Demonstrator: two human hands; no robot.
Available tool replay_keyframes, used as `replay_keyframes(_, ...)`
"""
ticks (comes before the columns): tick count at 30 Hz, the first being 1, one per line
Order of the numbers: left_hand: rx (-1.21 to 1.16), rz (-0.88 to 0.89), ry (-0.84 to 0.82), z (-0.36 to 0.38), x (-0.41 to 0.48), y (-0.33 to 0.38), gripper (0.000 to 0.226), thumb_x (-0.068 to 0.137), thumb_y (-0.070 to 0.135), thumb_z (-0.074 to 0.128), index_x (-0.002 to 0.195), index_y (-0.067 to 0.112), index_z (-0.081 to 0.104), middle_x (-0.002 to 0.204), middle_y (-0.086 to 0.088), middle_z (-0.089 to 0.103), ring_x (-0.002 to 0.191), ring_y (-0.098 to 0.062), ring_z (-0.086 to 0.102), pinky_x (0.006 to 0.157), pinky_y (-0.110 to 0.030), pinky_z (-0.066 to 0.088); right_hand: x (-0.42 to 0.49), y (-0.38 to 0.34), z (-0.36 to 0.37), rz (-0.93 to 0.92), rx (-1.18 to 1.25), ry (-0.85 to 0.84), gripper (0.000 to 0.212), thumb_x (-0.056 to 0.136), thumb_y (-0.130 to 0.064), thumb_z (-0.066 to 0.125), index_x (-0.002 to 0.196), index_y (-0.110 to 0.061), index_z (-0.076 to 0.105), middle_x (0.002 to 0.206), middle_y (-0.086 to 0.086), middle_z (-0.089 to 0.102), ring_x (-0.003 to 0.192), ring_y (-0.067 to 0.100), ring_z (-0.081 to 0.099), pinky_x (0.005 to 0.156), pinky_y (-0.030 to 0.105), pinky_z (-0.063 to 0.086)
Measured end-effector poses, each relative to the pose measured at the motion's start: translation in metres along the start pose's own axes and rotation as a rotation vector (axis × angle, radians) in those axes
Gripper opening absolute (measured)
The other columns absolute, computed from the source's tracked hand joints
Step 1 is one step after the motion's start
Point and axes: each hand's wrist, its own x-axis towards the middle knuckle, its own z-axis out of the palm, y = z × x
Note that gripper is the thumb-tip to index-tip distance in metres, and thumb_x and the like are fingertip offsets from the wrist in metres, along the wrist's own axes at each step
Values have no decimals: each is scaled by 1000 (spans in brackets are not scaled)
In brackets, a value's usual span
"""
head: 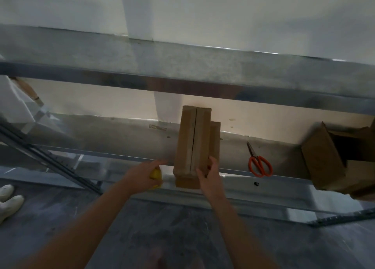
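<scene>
Yellow object (155, 174) sits in the left hand (142, 173), whose fingers curl round it so that only a rounded bit shows beneath them (what it is cannot be told); hand and object are at the front rail of the metal shelf (121, 158). Just to the right of that hand, and apart from it, the long cardboard boxes (192, 142) lie side by side on the shelf, a dark seam between them, reaching from the back wall to the front rail, where their near ends stick out a little past the edge. The right hand (209, 173) grips these boxes at the near right corner, thumb on the near end and fingers wrapped round the right side. Beyond its fingers, a shorter cardboard box (215, 138) lies tight against the right flank of the long ones. Farther right of this hand, well apart, orange-handled scissors (259, 163) lie flat on the shelf, blades pointing towards the wall. Past them, at the right edge, stands an open brown carton (324, 163), tilted, its dark mouth facing up.
</scene>
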Motion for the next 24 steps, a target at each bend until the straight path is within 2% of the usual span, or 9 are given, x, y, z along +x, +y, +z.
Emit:
replay_keyframes(2, 36, 31, 79, -7, 1, -6, 53, 77, 37, 75, 127, 36, 55, 126, 5, 59, 112, -18, 55, 90, -29, 41, 1, 3, 5, -33, -5, 17, 65, 99, -30, 54, 152, -26, 16, 151, 8, 40, 130, 27, 50, 108, 52, 42)
replay_keyframes(4, 81, 62, 109, -15, 6, -11, 47, 75, 42, 76, 118, 35, 60, 122, 6, 62, 107, -17, 57, 86, -29, 42, 1, 3, 12, -63, 29, 39, 65, 100, -28, 53, 153, -31, 15, 153, 5, 36, 132, 26, 48, 108, 53, 43)
replay_keyframes(9, -7, 129, -13, -31, 22, -22, 48, 72, 41, 81, 115, 32, 64, 111, 16, 57, 100, -3, 50, 84, -20, 37, -1, 8, 22, -119, 10, 90, 63, 101, -29, 49, 151, -49, 17, 154, 0, 35, 132, 21, 47, 109, 44, 43)
replay_keyframes(12, -87, 174, -85, -34, 30, -27, 40, 76, 36, 78, 114, 30, 65, 108, 17, 56, 98, -2, 52, 82, -12, 38, -1, 10, 28, -102, 22, 122, 62, 101, -32, 48, 148, -56, 16, 153, -2, 38, 131, 19, 49, 109, 42, 43)
replay_keyframes(14, -100, 196, -82, -36, 36, -31, 33, 81, 33, 75, 112, 27, 66, 109, 13, 59, 100, -6, 55, 85, -15, 40, 0, 9, 31, -112, 28, 139, 62, 101, -32, 50, 143, -64, 17, 153, -4, 38, 130, 15, 48, 107, 34, 43)
replay_keyframes(17, -12, 222, -72, -32, 43, -36, 32, 83, 37, 72, 111, 22, 67, 110, 8, 62, 101, -10, 57, 89, -23, 41, -1, 9, 38, -122, -16, 117, 65, 99, -35, 52, 137, -70, 11, 150, -1, 40, 117, 15, 56, 100, 34, 50)
replay_keyframes(20, -28, 231, -112, -26, 48, -41, 31, 82, 33, 73, 109, 19, 68, 110, 4, 63, 102, -13, 58, 91, -26, 42, -6, 12, 42, -133, -57, 126, 65, 99, -39, 49, 138, -69, 7, 143, 7, 45, 103, 13, 55, 90, 32, 51)
replay_keyframes(21, -41, 234, -123, -25, 49, -42, 30, 82, 32, 73, 109, 19, 69, 110, 4, 63, 102, -13, 58, 90, -25, 42, -7, 12, 42, -132, -66, 131, 64, 99, -40, 48, 137, -70, 5, 142, 9, 45, 103, 16, 56, 91, 34, 51)
replay_keyframes(24, -78, 244, -141, -23, 49, -48, 28, 83, 35, 73, 107, 21, 70, 107, 8, 62, 101, -9, 57, 86, -17, 38, -12, 7, 42, -113, -67, 124, 60, 96, -50, 43, 135, -72, 4, 152, 5, 35, 123, 22, 54, 101, 45, 51)
